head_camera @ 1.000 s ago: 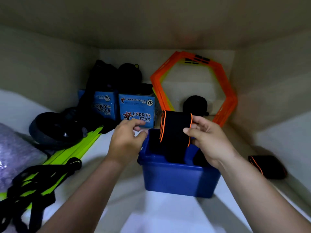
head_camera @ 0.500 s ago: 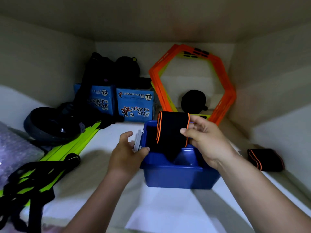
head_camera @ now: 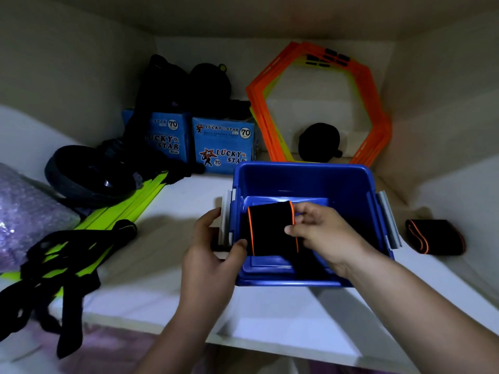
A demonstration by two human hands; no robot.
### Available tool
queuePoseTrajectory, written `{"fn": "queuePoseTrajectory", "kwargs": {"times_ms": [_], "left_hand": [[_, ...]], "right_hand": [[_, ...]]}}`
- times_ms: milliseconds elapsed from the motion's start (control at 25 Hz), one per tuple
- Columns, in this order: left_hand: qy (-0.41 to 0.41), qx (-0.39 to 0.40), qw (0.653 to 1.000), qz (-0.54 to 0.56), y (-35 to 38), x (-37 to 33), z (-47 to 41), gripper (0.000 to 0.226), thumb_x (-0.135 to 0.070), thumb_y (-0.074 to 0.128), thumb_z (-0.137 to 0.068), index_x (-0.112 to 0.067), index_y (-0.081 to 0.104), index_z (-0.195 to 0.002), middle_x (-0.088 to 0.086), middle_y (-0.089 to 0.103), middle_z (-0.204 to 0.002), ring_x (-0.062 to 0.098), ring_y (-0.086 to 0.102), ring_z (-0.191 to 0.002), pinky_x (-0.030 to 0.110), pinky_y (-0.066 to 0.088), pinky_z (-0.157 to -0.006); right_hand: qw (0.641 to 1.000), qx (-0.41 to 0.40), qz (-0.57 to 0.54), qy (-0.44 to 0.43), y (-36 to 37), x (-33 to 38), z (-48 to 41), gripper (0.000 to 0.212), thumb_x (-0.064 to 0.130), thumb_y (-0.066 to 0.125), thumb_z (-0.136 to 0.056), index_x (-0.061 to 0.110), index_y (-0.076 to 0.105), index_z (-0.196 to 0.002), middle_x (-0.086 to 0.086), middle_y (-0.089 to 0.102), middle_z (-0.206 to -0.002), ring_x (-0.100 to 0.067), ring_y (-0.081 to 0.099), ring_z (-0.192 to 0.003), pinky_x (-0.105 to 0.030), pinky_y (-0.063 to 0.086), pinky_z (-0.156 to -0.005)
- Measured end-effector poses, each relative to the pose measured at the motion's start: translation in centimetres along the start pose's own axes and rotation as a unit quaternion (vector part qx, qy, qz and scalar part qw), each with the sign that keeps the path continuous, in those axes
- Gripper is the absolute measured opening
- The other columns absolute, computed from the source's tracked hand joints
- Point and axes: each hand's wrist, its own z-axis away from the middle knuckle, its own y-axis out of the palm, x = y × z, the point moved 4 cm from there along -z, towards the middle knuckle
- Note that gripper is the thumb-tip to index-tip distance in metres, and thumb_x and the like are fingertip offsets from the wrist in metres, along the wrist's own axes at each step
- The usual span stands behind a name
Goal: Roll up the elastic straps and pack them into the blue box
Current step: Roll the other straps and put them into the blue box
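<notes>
The blue box (head_camera: 305, 176) stands open on the white shelf, in the middle of the view. My right hand (head_camera: 321, 233) pinches a rolled black elastic strap with orange edges (head_camera: 271, 229) and holds it low inside the box, toward its left side. My left hand (head_camera: 213, 255) grips the box's left wall by the grey latch. A second rolled black strap with orange edging (head_camera: 434, 237) lies on the shelf just right of the box. More dark material lies in the box under my right hand, hard to make out.
Two light-blue Lucky Star cartons (head_camera: 224, 144) and black gear stand behind the box. Orange hexagon frames (head_camera: 372, 109) lean on the back wall around a black pouch (head_camera: 318, 143). Yellow-green strips (head_camera: 129, 206) and black webbing (head_camera: 54, 265) cover the left; the shelf's front edge (head_camera: 270, 344) is near.
My right hand has lowered the rolled strap from above the rim down into the box. The view has tilted down over the box. My left hand stays on the left wall.
</notes>
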Motion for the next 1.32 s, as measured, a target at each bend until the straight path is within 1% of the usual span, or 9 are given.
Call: {"fn": "queuePoseTrajectory", "kwargs": {"times_ms": [120, 280, 440, 560, 760, 920, 1080, 1200, 1320], "left_hand": [[0.000, 0.000, 1.000, 0.008, 0.0, 0.0, 0.3, 0.055, -0.030, 0.073, -0.079, -0.034, 0.052, -0.130, -0.017, 0.071, -0.093, 0.005, 0.070, -0.086, 0.045, 0.061, -0.076], [0.006, 0.009, 1.000, -0.001, 0.0, 0.5, 0.1, 0.050, -0.017, 0.074, -0.084, -0.032, 0.054, -0.127, -0.022, 0.071, -0.096, -0.001, 0.069, -0.088, 0.035, 0.061, -0.074], [0.013, 0.011, 1.000, 0.008, -0.1, 0.7, 0.0, 0.052, -0.012, 0.074, -0.085, -0.026, 0.054, -0.130, -0.009, 0.073, -0.095, 0.000, 0.070, -0.086, 0.018, 0.057, -0.061], [0.016, 0.007, 1.000, 0.010, 0.0, 0.9, -0.2, 0.051, -0.012, 0.074, -0.085, -0.026, 0.055, -0.130, -0.009, 0.073, -0.095, 0.001, 0.070, -0.085, 0.015, 0.055, -0.061], [0.020, 0.007, 1.000, 0.015, 0.1, 0.9, -0.3, 0.051, -0.014, 0.074, -0.086, -0.028, 0.053, -0.131, -0.011, 0.072, -0.096, 0.000, 0.068, -0.087, 0.018, 0.056, -0.064], [0.009, 0.019, 0.999, 0.039, 0.3, 1.0, -1.1, 0.053, -0.023, 0.074, -0.087, -0.040, 0.051, -0.131, -0.020, 0.069, -0.100, 0.000, 0.068, -0.091, 0.027, 0.058, -0.070], [-0.048, 0.027, 0.996, 0.071, 1.1, 1.0, -3.4, 0.052, -0.017, 0.077, -0.085, -0.051, 0.052, -0.117, -0.011, 0.071, -0.090, 0.011, 0.072, -0.086, 0.034, 0.058, -0.071], [-0.096, 0.037, 0.992, 0.078, 1.7, 0.7, -5.5, 0.061, -0.033, 0.078, -0.070, -0.038, 0.054, -0.125, 0.007, 0.073, -0.104, 0.029, 0.072, -0.094, 0.049, 0.061, -0.079], [-0.124, 0.063, 0.985, 0.097, 2.2, 0.5, -6.9, 0.054, -0.021, 0.079, -0.082, -0.024, 0.056, -0.130, 0.014, 0.072, -0.105, 0.027, 0.069, -0.083, 0.041, 0.058, -0.067]], "right_hand": [[0.993, 0.001, 0.104, 0.049, 0.7, -1.3, -1.4, 0.026, -0.011, 0.066, -0.083, 0.014, 0.061, -0.079, -0.004, 0.057, -0.064, -0.018, 0.053, -0.061, -0.026, 0.044, -0.052], [0.970, 0.016, 0.235, 0.065, 0.7, -2.2, -2.9, 0.024, -0.005, 0.067, -0.073, 0.015, 0.060, -0.084, -0.012, 0.065, -0.068, -0.032, 0.065, -0.059, -0.055, 0.061, -0.068], [0.952, 0.050, 0.291, 0.086, 1.0, -2.5, -2.9, 0.039, -0.006, 0.070, -0.079, 0.011, 0.053, -0.109, -0.017, 0.067, -0.078, -0.030, 0.067, -0.057, -0.047, 0.061, -0.062], [0.944, 0.068, 0.314, 0.078, 1.0, -1.6, -2.8, 0.037, -0.005, 0.073, -0.078, 0.008, 0.058, -0.109, -0.025, 0.073, -0.081, -0.037, 0.072, -0.063, -0.044, 0.060, -0.062], [0.916, 0.045, 0.397, 0.034, -0.3, 0.6, -1.9, 0.049, 0.025, 0.086, -0.069, 0.015, 0.067, -0.112, -0.002, 0.073, -0.081, -0.021, 0.068, -0.072, -0.036, 0.058, -0.071], [0.893, -0.059, 0.429, -0.121, -4.0, 4.6, 2.8, 0.034, 0.038, 0.073, -0.085, 0.027, 0.068, -0.117, 0.014, 0.076, -0.084, -0.006, 0.071, -0.085, -0.027, 0.054, -0.080], [0.791, -0.216, 0.510, -0.259, -8.2, 4.4, 9.6, 0.025, 0.045, 0.061, -0.087, 0.027, 0.074, -0.099, 0.012, 0.075, -0.094, -0.007, 0.063, -0.066, -0.029, 0.052, -0.068], [0.849, -0.238, 0.425, -0.203, -10.2, 0.7, 10.3, 0.031, 0.053, 0.066, -0.089, 0.026, 0.075, -0.102, 0.014, 0.069, -0.107, 0.000, 0.063, -0.067, -0.024, 0.053, -0.070], [0.897, -0.241, 0.321, -0.185, -10.2, -1.2, 9.3, 0.037, 0.051, 0.065, -0.082, 0.027, 0.075, -0.108, 0.016, 0.069, -0.109, -0.005, 0.071, -0.090, -0.023, 0.060, -0.076]]}}
